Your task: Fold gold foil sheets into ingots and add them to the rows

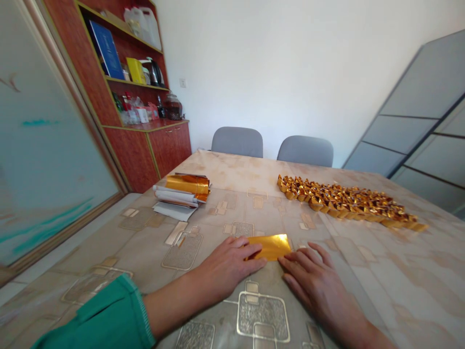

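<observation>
Left hand lies flat on the surface, its fingers together, open and pressing on the left end of a gold foil sheet, no pinch. Right hand is just below and right of the sheet, its fingers spread slightly and flat, fingertip at the sheet's lower corner, holding nothing. Green sleeve on the left forearm. Ahead and left of the sheet: rolled gold foil on white paper sheets. Ahead and right of the sheet: a large cluster of folded gold foil pieces, packed close together on the surface. Well beyond the sheet: two grey chairs and a red-brown wooden cabinet with shelves, far left.
</observation>
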The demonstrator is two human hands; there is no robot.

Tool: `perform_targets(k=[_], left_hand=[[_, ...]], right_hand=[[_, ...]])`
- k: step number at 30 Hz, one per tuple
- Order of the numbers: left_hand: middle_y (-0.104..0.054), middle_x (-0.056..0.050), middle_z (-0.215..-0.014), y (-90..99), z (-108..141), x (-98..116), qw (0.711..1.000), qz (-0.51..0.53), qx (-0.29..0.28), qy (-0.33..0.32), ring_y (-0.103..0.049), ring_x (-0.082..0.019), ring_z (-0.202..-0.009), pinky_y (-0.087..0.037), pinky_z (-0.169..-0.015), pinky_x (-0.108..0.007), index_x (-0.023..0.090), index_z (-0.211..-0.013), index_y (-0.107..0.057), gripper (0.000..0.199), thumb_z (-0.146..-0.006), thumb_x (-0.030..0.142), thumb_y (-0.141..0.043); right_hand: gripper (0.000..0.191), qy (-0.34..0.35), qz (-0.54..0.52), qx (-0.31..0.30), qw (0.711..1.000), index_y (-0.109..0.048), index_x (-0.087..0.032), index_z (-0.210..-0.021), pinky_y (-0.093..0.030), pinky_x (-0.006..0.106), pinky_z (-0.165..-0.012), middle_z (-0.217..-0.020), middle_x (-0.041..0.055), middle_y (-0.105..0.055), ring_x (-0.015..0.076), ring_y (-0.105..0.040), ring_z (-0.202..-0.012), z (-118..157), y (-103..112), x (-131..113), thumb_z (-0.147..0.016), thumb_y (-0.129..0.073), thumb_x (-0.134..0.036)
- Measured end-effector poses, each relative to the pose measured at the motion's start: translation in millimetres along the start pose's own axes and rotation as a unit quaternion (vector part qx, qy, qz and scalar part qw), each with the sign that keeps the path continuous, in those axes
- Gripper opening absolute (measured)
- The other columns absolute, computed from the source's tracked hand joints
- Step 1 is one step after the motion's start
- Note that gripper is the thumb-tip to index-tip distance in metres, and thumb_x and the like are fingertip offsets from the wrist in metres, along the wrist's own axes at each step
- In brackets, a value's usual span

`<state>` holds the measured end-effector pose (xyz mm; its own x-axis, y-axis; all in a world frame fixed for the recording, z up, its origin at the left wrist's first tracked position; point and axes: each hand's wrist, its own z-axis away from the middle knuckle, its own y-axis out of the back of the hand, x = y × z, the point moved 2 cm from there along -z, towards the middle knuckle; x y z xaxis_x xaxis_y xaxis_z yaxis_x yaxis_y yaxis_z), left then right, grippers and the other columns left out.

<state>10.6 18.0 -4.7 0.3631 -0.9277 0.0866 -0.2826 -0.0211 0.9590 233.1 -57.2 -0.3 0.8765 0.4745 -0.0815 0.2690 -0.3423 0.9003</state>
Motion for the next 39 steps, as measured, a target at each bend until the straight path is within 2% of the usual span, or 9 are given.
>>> perform_targets(k=[9, 14, 19, 23, 27, 29, 32, 36, 39], left_hand=[[-0.059, -0.007, -0.137, 6.7, 42.2, 2.4, 0.997, 0.015, -0.002, 0.080, -0.054, -0.026, -0.116, -0.048, -0.095, -0.042, 0.023, -0.127, -0.060, 0.039, -0.093, 0.006, -0.049], [-0.062, -0.004, -0.134, 10.6, 39.4, 2.3, 0.992, 0.065, -0.013, 0.108, -0.055, -0.023, -0.113, -0.047, -0.097, -0.041, 0.024, -0.126, -0.061, 0.045, -0.089, 0.002, -0.048], [-0.063, -0.001, -0.131, 10.9, 34.5, -1.0, 0.991, 0.085, -0.018, 0.105, -0.054, -0.022, -0.112, -0.045, -0.099, -0.040, 0.026, -0.125, -0.061, 0.043, -0.089, 0.003, -0.051], [-0.064, -0.001, -0.130, 9.8, 37.3, -1.8, 0.993, 0.071, -0.003, 0.091, -0.053, -0.022, -0.112, -0.039, -0.104, -0.042, 0.025, -0.123, -0.061, 0.038, -0.092, 0.006, -0.052], [-0.069, -0.001, -0.113, 11.9, 29.4, -3.0, 0.995, 0.047, 0.009, 0.091, -0.057, -0.022, -0.108, -0.025, -0.113, -0.052, 0.023, -0.108, -0.065, 0.021, -0.095, 0.013, -0.052], [-0.070, -0.002, -0.102, 13.3, 19.6, -4.7, 0.996, 0.029, 0.002, 0.086, -0.059, -0.022, -0.102, -0.032, -0.109, -0.050, 0.021, -0.098, -0.066, 0.009, -0.095, 0.021, -0.057], [-0.069, -0.004, -0.095, 14.2, 3.8, -7.5, 0.998, -0.003, -0.013, 0.069, -0.062, -0.022, -0.091, -0.048, -0.087, -0.038, 0.020, -0.096, -0.067, 0.009, -0.093, 0.025, -0.059], [-0.068, -0.005, -0.088, 12.8, -4.0, -9.5, 0.997, -0.044, -0.015, 0.065, -0.062, -0.021, -0.079, -0.048, -0.071, -0.033, 0.017, -0.090, -0.068, 0.012, -0.092, 0.018, -0.056], [-0.066, -0.004, -0.081, 12.1, -1.0, -9.6, 0.995, -0.058, -0.008, 0.079, -0.060, -0.019, -0.073, -0.047, -0.066, -0.031, 0.016, -0.082, -0.065, 0.017, -0.092, 0.013, -0.052]], right_hand=[[0.017, -0.003, -0.019, -0.016, 1.000, -0.067, -0.028, -0.108, -0.026, 0.051, -0.107, -0.097, -0.0005, -0.071, 0.0225, -0.062, -0.096, -1.2, -6.0, 4.1, -0.098, -0.054, -0.025], [0.005, -0.017, 0.055, -0.027, 0.998, -0.066, -0.024, -0.089, -0.029, 0.055, -0.105, -0.085, 0.0009, -0.067, 0.0252, -0.061, -0.090, -14.7, -8.9, -13.8, -0.091, -0.062, -0.022], [0.015, 0.008, 0.055, -0.027, 0.998, -0.066, -0.025, -0.100, -0.034, 0.050, -0.103, -0.088, 0.0010, -0.067, 0.0242, -0.062, -0.089, -24.0, -15.5, -35.5, -0.087, -0.068, -0.034], [0.008, -0.001, 0.061, -0.003, 0.998, -0.067, -0.026, -0.095, -0.032, 0.050, -0.104, -0.085, 0.0000, -0.069, 0.0236, -0.062, -0.089, -15.2, -13.4, -21.7, -0.092, -0.061, -0.028], [0.023, -0.007, 0.102, 0.014, 0.995, -0.069, -0.025, -0.086, -0.034, 0.052, -0.099, -0.081, 0.0014, -0.069, 0.0239, -0.062, -0.083, -2.7, -4.4, 4.2, -0.096, -0.049, -0.019], [0.028, -0.005, 0.112, 0.013, 0.994, -0.068, -0.024, -0.079, -0.035, 0.052, -0.098, -0.076, 0.0017, -0.068, 0.0237, -0.061, -0.080, -4.0, -1.2, 10.4, -0.096, -0.047, -0.018], [0.028, 0.011, 0.129, 0.006, 0.992, -0.065, -0.022, -0.072, -0.037, 0.052, -0.097, -0.072, 0.0033, -0.066, 0.0247, -0.061, -0.079, -20.0, -1.1, 6.0, -0.095, -0.050, -0.020], [0.011, 0.084, 0.090, -0.036, 0.992, -0.066, -0.021, -0.084, -0.044, 0.039, -0.085, -0.080, 0.0023, -0.069, 0.0220, -0.060, -0.081, -51.2, -10.9, -14.0, -0.092, -0.059, -0.017], [0.012, 0.121, 0.067, -0.047, 0.989, -0.064, -0.021, -0.081, -0.043, 0.036, -0.081, -0.077, 0.0013, -0.068, 0.0204, -0.058, -0.079, -64.1, -21.4, -23.8, -0.092, -0.062, -0.017]])
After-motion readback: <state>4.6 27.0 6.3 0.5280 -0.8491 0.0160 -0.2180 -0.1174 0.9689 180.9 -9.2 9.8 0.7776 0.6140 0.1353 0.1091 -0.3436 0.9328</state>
